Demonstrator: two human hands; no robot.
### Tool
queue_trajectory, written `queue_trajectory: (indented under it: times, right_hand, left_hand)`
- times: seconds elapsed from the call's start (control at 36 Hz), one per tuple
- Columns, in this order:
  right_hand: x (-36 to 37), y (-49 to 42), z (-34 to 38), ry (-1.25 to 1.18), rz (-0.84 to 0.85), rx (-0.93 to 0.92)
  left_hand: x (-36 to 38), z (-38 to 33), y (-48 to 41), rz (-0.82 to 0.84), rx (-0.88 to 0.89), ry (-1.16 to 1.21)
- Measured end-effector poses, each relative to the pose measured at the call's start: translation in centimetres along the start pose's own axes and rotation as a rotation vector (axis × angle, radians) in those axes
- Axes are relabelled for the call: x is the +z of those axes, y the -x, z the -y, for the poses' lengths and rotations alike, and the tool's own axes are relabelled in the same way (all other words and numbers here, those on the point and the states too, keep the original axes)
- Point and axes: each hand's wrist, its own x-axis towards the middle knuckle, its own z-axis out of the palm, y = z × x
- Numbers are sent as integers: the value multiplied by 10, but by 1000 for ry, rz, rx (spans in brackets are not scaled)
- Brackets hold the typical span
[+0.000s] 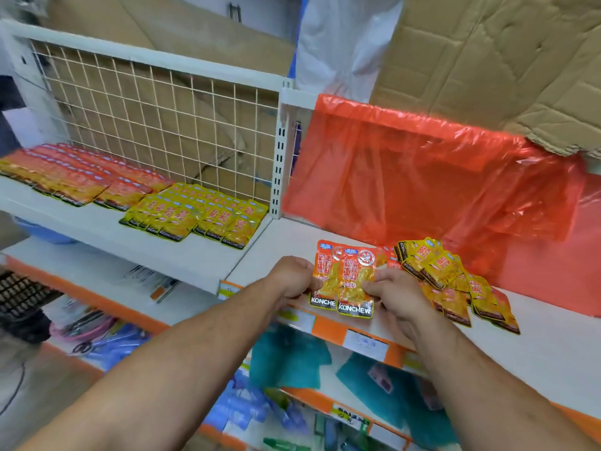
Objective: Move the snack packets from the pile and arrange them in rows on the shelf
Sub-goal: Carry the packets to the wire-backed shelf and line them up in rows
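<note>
Orange and yellow rows [182, 213] already lie flat on the left shelf [97, 232]. Next, my left hand [292, 278] pinches the left edge of two orange packets [344, 278]; my right hand [393, 294] pinches their right edge — both grips closed on the pair, at the shelf's front edge. I'd square them flat, overlapped evenly, before carrying them left. The pile [455, 278] lies just beside my right hand, to its right.

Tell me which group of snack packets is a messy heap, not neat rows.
The pile beside the right hand; the orange rows and yellow rows further left lie neatly overlapped.
</note>
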Motion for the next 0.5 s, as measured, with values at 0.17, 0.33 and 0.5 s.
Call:
queue_trajectory:
  times: [0.17, 0.33, 0.5]
  right_hand:
    - [82, 25, 44, -37, 81, -27]
    - [160, 47, 82, -68, 153, -31]
    - [225, 46, 101, -12, 228, -46]
  left_hand:
    - [-92, 15, 23, -80, 41, -16]
    - [-169, 39, 39, -216, 60, 26]
    - [-232, 60, 46, -370, 62, 81]
